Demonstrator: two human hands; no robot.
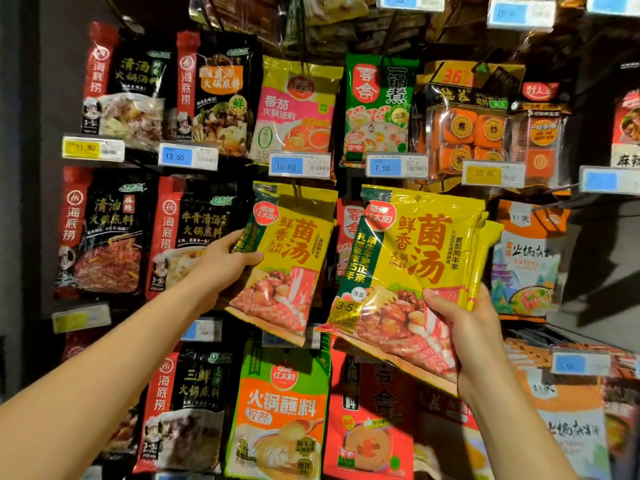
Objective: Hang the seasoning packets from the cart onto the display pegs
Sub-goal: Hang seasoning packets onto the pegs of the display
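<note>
At the far left hang red-and-black packets (114, 233) on the display wall, price tags (188, 156) beneath the rows. The left hand (225, 263) grips the left edge of a yellow packet (287, 261) that hangs tilted on a peg (296, 190) in the middle row. Just beside it, the right hand (460, 327) clasps a stack (412, 271) of matching yellow packets by its lower right corner, held up before the shelf. An orange packet (530, 258) hangs behind, further right.
</note>
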